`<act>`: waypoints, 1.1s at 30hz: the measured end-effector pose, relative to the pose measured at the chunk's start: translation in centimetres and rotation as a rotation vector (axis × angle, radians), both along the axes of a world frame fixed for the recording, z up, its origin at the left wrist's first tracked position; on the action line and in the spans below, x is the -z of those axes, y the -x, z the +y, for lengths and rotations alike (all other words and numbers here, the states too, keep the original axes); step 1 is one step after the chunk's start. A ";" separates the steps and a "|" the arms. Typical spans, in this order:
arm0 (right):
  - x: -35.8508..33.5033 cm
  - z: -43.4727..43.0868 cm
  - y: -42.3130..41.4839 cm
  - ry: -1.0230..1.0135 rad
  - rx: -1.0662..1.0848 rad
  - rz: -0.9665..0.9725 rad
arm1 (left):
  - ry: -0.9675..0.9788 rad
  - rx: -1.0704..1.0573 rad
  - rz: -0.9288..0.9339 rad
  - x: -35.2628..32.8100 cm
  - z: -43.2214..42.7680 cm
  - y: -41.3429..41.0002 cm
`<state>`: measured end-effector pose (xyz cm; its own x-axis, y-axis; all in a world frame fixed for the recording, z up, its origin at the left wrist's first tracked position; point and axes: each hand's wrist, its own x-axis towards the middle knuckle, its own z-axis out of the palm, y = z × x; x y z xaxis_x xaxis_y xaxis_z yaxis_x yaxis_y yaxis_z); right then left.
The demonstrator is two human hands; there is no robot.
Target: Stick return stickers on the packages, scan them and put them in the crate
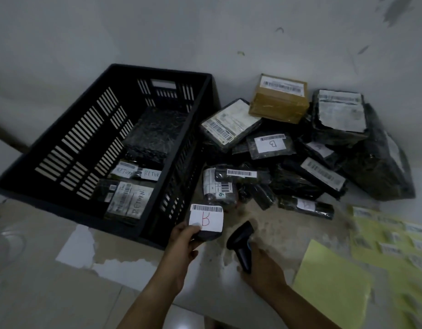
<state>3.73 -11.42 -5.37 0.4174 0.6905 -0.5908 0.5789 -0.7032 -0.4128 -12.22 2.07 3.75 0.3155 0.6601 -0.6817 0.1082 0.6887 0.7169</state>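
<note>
My left hand (183, 238) grips a small black package (206, 222) by its lower left corner; its white label carries a barcode and a red letter B. The package hangs just outside the near right corner of the black slatted crate (86, 138). My right hand (262, 269) holds a black barcode scanner (242, 245), its head tilted up toward the package, a short way to its right. Inside the crate lie several black packages with white labels marked RETURN (134, 198).
A heap of black wrapped packages (288, 167) with barcode labels and a brown box (280, 98) lies right of the crate against the wall. Yellow sticker sheets (336, 286) with white labels lie at the lower right. A torn white paper patch (81, 248) lies before the crate.
</note>
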 end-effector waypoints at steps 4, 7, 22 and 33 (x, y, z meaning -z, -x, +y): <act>-0.9 -0.7 -0.7 -0.002 0.041 0.104 | -0.005 0.002 -0.005 0.0 0.3 -0.1; -3.1 -2.0 -1.5 -0.065 0.100 0.251 | -0.020 0.005 -0.027 0.0 0.3 -0.7; -15.5 -12.9 -5.0 -0.410 0.628 0.505 | -0.170 0.238 -0.130 -2.7 -5.5 -8.0; -20.5 -16.9 -0.9 -0.865 0.720 0.453 | -0.215 0.182 -0.156 -3.9 -9.4 -10.5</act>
<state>4.61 -28.31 15.11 0.7433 0.6239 -0.2414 -0.1497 -0.1966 -0.9690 -1.70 -7.32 7.65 0.5318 0.7069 -0.4663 0.0928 0.4986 0.8618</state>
